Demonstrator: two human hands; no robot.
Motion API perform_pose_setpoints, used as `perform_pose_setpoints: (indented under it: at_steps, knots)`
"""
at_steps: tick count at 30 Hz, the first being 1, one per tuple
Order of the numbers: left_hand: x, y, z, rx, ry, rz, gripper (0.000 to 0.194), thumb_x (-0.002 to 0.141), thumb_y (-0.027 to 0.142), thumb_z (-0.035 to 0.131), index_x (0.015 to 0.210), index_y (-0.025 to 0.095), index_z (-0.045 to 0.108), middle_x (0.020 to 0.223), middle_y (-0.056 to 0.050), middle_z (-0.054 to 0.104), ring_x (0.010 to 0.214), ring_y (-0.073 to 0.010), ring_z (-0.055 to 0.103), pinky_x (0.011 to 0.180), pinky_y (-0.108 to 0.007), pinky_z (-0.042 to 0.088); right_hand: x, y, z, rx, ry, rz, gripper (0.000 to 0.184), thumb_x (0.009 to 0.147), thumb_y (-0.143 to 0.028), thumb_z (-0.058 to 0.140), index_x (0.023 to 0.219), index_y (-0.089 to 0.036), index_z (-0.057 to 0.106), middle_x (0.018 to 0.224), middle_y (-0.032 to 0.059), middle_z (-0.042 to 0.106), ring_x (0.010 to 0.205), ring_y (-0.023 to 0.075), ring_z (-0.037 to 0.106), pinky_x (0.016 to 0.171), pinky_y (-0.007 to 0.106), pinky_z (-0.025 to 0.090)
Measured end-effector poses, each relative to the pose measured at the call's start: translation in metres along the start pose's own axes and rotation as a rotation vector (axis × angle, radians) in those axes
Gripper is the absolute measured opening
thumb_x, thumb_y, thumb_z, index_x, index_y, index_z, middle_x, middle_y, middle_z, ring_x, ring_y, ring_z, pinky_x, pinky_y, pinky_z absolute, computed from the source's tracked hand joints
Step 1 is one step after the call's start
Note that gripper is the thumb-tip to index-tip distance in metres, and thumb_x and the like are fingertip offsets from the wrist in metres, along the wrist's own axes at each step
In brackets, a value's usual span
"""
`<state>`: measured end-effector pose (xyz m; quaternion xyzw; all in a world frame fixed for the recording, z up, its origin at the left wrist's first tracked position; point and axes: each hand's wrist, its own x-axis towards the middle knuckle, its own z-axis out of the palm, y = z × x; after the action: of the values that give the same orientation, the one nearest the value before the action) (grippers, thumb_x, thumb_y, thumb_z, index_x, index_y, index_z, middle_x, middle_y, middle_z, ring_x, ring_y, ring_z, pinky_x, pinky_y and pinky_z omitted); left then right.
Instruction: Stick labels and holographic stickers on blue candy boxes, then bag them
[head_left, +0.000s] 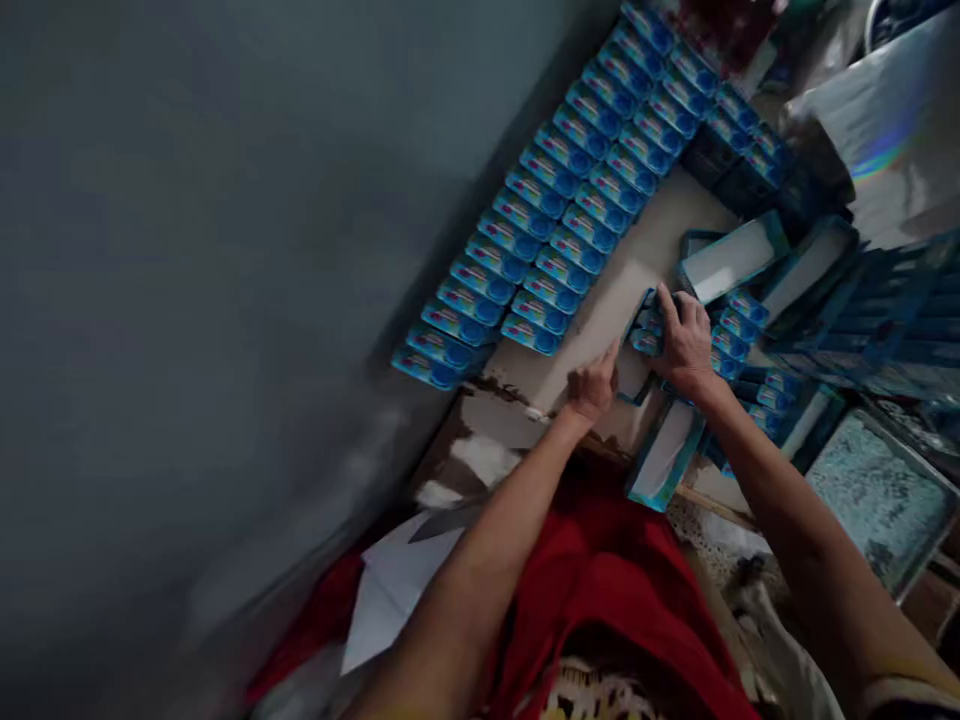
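Observation:
In front of me lies a narrow open carton [636,388] with a blue rim, with a few small blue packs [646,338] standing in its far end. My right hand [684,340] is closed over these packs, thumb and fingers bent round them; its palm side is hidden. My left hand [594,385] is at the carton's left side, index finger stretched toward its edge and the other fingers loosely curled. Nothing shows in the left hand. Beside the right hand stands another group of small blue packs [731,340].
Long rows of blue packs [540,220] line the wall side of the pale table [600,320]. White-lined open cartons [735,260] lie beyond my right hand, another carton [666,455] at the near edge. Stacked blue cartons [877,310] and a framed tray [877,490] are at right.

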<state>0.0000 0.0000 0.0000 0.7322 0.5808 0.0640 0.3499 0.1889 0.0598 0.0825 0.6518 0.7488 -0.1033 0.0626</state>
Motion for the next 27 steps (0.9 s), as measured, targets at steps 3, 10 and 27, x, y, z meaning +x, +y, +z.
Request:
perform_pose_setpoints:
  at_steps: [3,10,27]
  knots:
    - [-0.007,0.011,0.000,-0.042,0.030,-0.020,0.051,0.111,0.026,0.043,0.158,0.017,0.059,0.125,-0.018,0.079,0.107,-0.0287,0.077,0.089,-0.036,0.057,0.015,0.004,-0.006,-0.049,-0.015,-0.015,0.104,0.092,-0.048,0.068,0.174,-0.009,0.018,0.177,0.0281,0.021,0.166,0.0462,0.017,0.131,0.071,0.015]
    - [-0.052,-0.020,-0.087,-0.026,0.549,-0.009,0.044,0.112,0.040,0.047,0.139,0.020,0.075,0.120,-0.018,0.079,0.118,-0.0297,0.072,0.113,-0.044,0.048,-0.008,-0.082,-0.019,0.232,0.227,-0.128,0.079,0.105,-0.054,0.053,0.169,-0.013,0.033,0.170,0.0244,0.038,0.163,0.0378,0.030,0.131,0.060,0.030]
    - [0.002,-0.103,-0.135,-0.144,0.454,0.239,0.031,0.106,0.040,0.057,0.118,0.024,0.081,0.135,-0.015,0.076,0.152,-0.0369,0.052,0.134,-0.072,0.000,0.040,-0.199,0.020,0.174,0.086,0.031,0.068,0.106,-0.036,0.050,0.172,-0.027,0.034,0.164,0.0187,0.043,0.147,0.0354,0.043,0.120,0.053,0.039]
